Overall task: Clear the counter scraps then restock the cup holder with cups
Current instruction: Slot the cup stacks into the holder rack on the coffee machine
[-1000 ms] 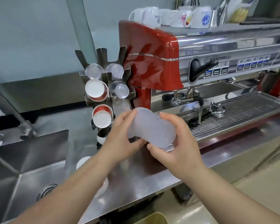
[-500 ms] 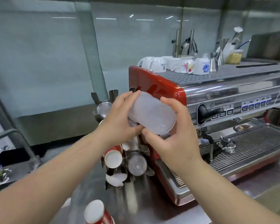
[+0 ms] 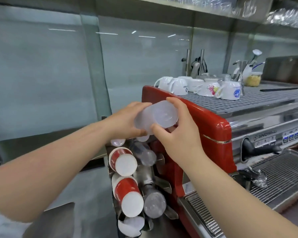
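Both hands hold a stack of clear plastic cups (image 3: 159, 116) lying sideways, bottom toward me, above the metal cup holder (image 3: 149, 176). My left hand (image 3: 127, 121) grips the far end of the stack. My right hand (image 3: 177, 133) grips the near end, thumb under the bottom rim and fingers over the top. Below, the holder carries red paper cups (image 3: 123, 161) with white bottoms on its left side and clear cups (image 3: 154, 204) on its right. The holder's top slots are hidden behind my hands.
A red espresso machine (image 3: 213, 134) stands right next to the holder, with white ceramic cups (image 3: 180, 86) upside down on its top grille. A steel counter (image 3: 93, 194) lies below. Glass wall panels are behind, and a shelf hangs overhead.
Both hands have lifted the clear cup stack from counter height to above the holder. My view rose with them, and the sink and counter have dropped out of sight.
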{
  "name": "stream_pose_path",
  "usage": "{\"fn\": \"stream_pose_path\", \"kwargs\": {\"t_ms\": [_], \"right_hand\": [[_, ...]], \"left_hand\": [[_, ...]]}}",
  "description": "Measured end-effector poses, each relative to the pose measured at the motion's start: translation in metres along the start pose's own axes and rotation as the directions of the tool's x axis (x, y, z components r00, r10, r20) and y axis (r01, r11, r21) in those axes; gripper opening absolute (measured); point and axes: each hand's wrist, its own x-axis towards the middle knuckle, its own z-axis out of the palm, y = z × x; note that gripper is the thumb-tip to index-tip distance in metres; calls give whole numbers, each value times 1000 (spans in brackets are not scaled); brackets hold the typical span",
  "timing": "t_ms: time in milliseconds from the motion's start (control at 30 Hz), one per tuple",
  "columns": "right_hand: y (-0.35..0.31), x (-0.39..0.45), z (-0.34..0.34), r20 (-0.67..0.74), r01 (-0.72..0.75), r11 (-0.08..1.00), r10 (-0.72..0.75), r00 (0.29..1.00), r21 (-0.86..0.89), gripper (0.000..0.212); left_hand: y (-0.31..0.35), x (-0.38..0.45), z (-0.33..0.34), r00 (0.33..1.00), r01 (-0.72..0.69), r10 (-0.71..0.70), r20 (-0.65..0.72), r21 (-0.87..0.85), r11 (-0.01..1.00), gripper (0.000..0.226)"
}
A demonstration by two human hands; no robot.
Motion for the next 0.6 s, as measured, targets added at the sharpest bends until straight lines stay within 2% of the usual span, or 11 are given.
{"fn": "stream_pose_path", "kwargs": {"t_ms": [133,300,600], "right_hand": [[11,20,17,57,-75,995,78,995,-61,69],[24,30,33,80,-117,986,126,989,-115,70],[39,45,48,132,-193,973,209,969,-123,71]], "left_hand": [[-23,16,15,999,-14,16,28,-78,997,86],[-51,27,31,1000,10,-7,23,-109,994,90],[-79,39,53,999,52,-53,0,-161,986,92]]}}
